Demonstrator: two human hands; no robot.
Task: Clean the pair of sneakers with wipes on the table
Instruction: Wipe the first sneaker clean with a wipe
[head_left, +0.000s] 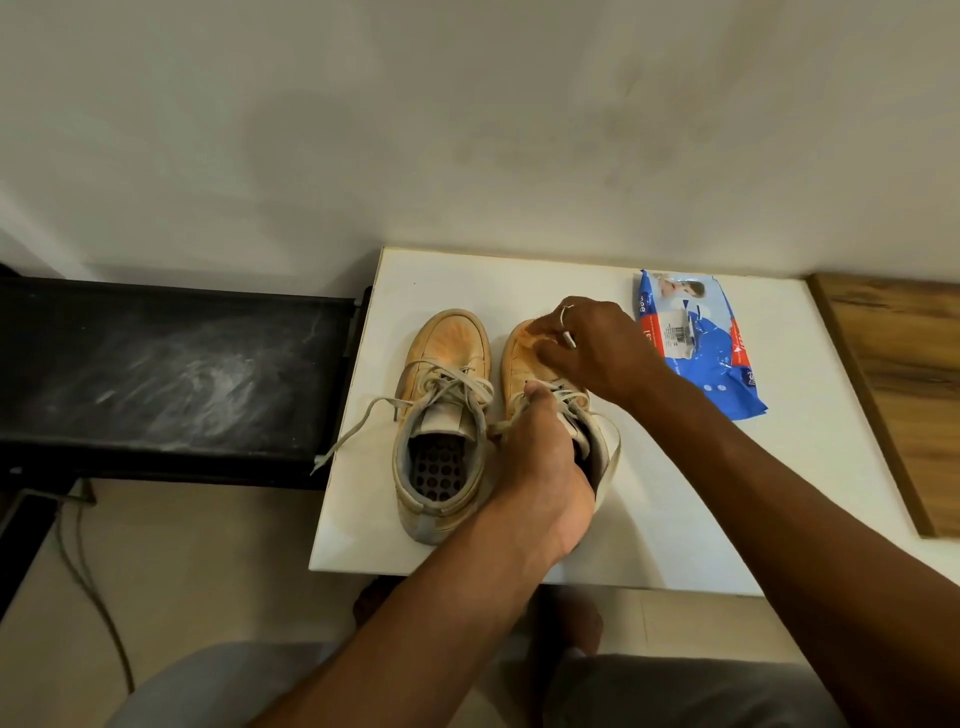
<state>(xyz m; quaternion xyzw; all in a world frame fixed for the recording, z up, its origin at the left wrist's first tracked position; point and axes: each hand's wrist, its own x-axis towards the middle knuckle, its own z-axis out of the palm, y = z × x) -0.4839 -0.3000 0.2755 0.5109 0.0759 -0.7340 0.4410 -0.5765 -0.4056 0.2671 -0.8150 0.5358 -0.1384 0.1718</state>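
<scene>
From the head camera, the pair stands side by side on the white tabletop (675, 493), toes pointing away from you. Your left hand (540, 467) grips the held sneaker (522, 358) at its collar. The thumb lies up over the laces, and the other fingers curl round the side, partly hidden. Your right hand (592, 343) is bent down over that shoe's toe cap, fingers together and pressing on the orange-stained leather. I cannot tell whether a wipe is clamped under them, since the hand covers the spot. The second sneaker (441, 415) sits just beside it, not gripped, with one lace (353, 431) trailing over the tabletop's left edge. The blue wipes pack (696, 348) lies to the right near your right forearm, apart from both shoes.

This looks like the scrubbing of the first toe cap, so the task is likely at an early stage. To do it well, brace the heel end firmly with the left hand so the shoe does not skid. Work the stain in short strokes from the toe's edge toward the laces — not in circles that spread the orange. Fold to a fresh face once the wipe colours. Mind the sole rim and the seam by the eyelets, where dirt tends to lodge.
</scene>
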